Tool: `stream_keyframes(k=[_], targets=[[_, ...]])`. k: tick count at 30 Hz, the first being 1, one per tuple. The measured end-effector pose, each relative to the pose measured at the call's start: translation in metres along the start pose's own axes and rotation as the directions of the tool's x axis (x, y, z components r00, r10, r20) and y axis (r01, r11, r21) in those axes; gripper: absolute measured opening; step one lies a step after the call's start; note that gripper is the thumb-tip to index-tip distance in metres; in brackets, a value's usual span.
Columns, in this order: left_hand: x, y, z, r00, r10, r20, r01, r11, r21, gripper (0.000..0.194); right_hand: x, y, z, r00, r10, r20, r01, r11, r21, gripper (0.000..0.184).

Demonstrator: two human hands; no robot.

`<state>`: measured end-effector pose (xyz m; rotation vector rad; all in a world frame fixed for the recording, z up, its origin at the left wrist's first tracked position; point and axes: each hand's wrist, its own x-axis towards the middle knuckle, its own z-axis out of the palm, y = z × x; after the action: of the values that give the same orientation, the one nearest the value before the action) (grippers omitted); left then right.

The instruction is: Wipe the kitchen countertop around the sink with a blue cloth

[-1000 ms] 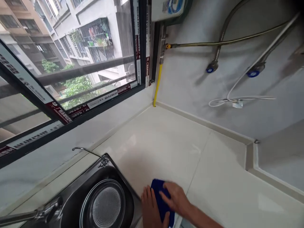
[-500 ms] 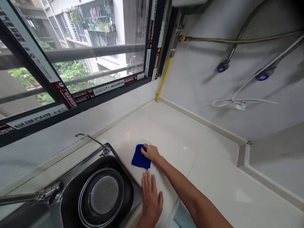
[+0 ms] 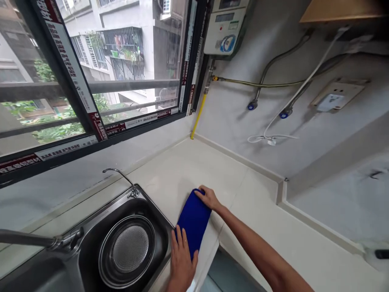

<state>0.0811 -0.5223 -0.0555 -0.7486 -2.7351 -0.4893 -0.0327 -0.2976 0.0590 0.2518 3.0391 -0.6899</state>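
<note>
A blue cloth (image 3: 195, 222) is spread in a long strip over the pale countertop, just right of the sink. Pinched between the thumb and fingers of my right hand (image 3: 209, 198) is its far edge, which looks slightly raised. My left hand (image 3: 182, 259) lies flat at the near end of the cloth, fingers stretched out and touching its left edge. Part of that near end is hidden beneath my left hand.
The steel sink (image 3: 168, 239) on the left holds a round dark pan (image 3: 101, 253) with a textured metal centre. A thin tap (image 3: 120, 173) and a larger faucet (image 3: 57, 242) stand by it. A yellow pipe (image 3: 199, 115) rises in the corner; a ledge (image 3: 281, 190) edges the counter (image 3: 258, 227).
The cloth has gone from a small square patch to a long strip nearer me. My right hand has drawn its far edge rightward, and my left hand now touches it. The view has shifted.
</note>
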Motion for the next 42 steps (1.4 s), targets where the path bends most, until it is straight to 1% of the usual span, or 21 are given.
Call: stream_keyframes(k=[2, 5, 8, 10, 12, 14, 17, 19, 21, 22, 23, 26, 28, 30, 31, 33, 35, 37, 38, 40, 42], targets=[[-0.011, -0.001, -0.007, 1.0, -0.008, 0.014, 0.008, 1.0, 0.013, 0.077, 0.011, 0.007, 0.003, 1.0, 0.019, -0.021, -0.018, 0.999, 0.031, 0.032], [-0.009, -0.012, -0.022, 0.999, -0.018, 0.027, 0.018, 1.0, -0.025, 0.069, 0.01, 0.009, 0.027, 0.998, 0.052, -0.02, -0.05, 0.997, 0.053, 0.03], [0.01, -0.024, -0.038, 0.994, -0.072, 0.081, 0.082, 0.989, -0.126, 0.065, 0.006, 0.007, 0.046, 0.994, 0.104, -0.04, -0.102, 0.993, 0.051, 0.032], [0.026, -0.025, -0.045, 0.981, -0.119, 0.155, 0.147, 0.972, -0.183, 0.067, 0.007, 0.006, 0.046, 0.991, 0.128, -0.03, -0.126, 0.991, 0.05, 0.03], [0.037, -0.018, -0.049, 0.964, -0.14, 0.224, 0.186, 0.962, -0.2, 0.07, 0.003, 0.004, 0.04, 0.989, 0.146, -0.011, -0.146, 0.988, 0.045, 0.028], [0.041, -0.008, -0.047, 0.962, -0.124, 0.244, 0.174, 0.965, -0.197, 0.067, -0.016, -0.003, 0.038, 0.99, 0.142, 0.003, -0.142, 0.989, 0.036, 0.029], [0.032, 0.004, -0.036, 0.982, -0.072, 0.172, 0.101, 0.981, -0.165, 0.06, -0.069, -0.023, 0.052, 0.997, 0.053, 0.055, -0.054, 0.998, 0.024, 0.029], [0.023, 0.007, -0.025, 0.992, -0.06, 0.115, 0.071, 0.993, -0.098, 0.067, -0.102, -0.037, 0.066, 0.991, -0.032, 0.128, 0.033, 0.999, -0.003, 0.025], [0.018, 0.01, -0.017, 0.995, -0.046, 0.089, 0.048, 0.998, -0.027, 0.079, -0.111, -0.046, 0.076, 0.984, -0.062, 0.166, 0.078, 0.992, -0.094, 0.026], [0.017, 0.011, -0.014, 0.995, -0.046, 0.085, 0.046, 0.999, 0.001, 0.083, -0.103, -0.048, 0.078, 0.986, -0.045, 0.163, 0.068, 0.988, -0.137, 0.028], [0.018, 0.012, -0.012, 0.995, -0.05, 0.081, 0.048, 0.999, 0.024, 0.084, -0.087, -0.049, 0.079, 0.989, -0.004, 0.145, 0.029, 0.985, -0.168, 0.03], [0.023, 0.015, -0.01, 0.993, -0.094, 0.067, 0.089, 0.993, 0.072, 0.082, -0.014, -0.045, 0.075, 0.989, 0.142, 0.033, -0.132, 0.97, -0.205, 0.04], [0.024, 0.015, -0.009, 0.993, -0.104, 0.057, 0.1, 0.993, 0.066, 0.085, 0.028, -0.042, 0.067, 0.979, 0.202, -0.019, -0.201, 0.956, -0.212, 0.039], [0.021, 0.011, -0.006, 0.994, -0.097, 0.053, 0.096, 0.995, 0.021, 0.089, 0.045, -0.042, 0.057, 0.979, 0.202, -0.037, -0.205, 0.955, -0.213, 0.035], [0.02, 0.009, -0.003, 0.993, -0.108, 0.047, 0.108, 0.994, -0.007, 0.093, 0.042, -0.042, 0.052, 0.983, 0.183, -0.034, -0.186, 0.959, -0.216, 0.034], [0.017, 0.005, 0.002, 0.983, -0.179, 0.043, 0.181, 0.981, -0.065, 0.101, 0.018, -0.043, 0.047, 0.993, 0.119, -0.005, -0.117, 0.967, -0.226, 0.035], [0.015, 0.004, 0.007, 0.964, -0.258, 0.072, 0.264, 0.959, -0.105, 0.109, -0.024, -0.041, 0.049, 0.998, 0.035, 0.058, -0.02, 0.972, -0.235, 0.035], [0.016, 0.006, 0.008, 0.953, -0.274, 0.13, 0.289, 0.95, -0.119, 0.115, -0.067, -0.037, 0.057, 0.985, -0.076, 0.156, 0.111, 0.966, -0.235, 0.033], [0.016, 0.008, 0.008, 0.952, -0.265, 0.154, 0.283, 0.953, -0.111, 0.116, -0.083, -0.036, 0.061, 0.969, -0.135, 0.208, 0.183, 0.955, -0.233, 0.032], [0.02, 0.011, 0.006, 0.953, -0.248, 0.174, 0.264, 0.962, -0.075, 0.116, -0.096, -0.035, 0.07, 0.94, -0.201, 0.276, 0.267, 0.937, -0.227, 0.032], [0.024, 0.014, 0.002, 0.955, -0.247, 0.166, 0.254, 0.967, -0.022, 0.111, -0.078, -0.036, 0.077, 0.945, -0.189, 0.268, 0.253, 0.939, -0.231, 0.035]])
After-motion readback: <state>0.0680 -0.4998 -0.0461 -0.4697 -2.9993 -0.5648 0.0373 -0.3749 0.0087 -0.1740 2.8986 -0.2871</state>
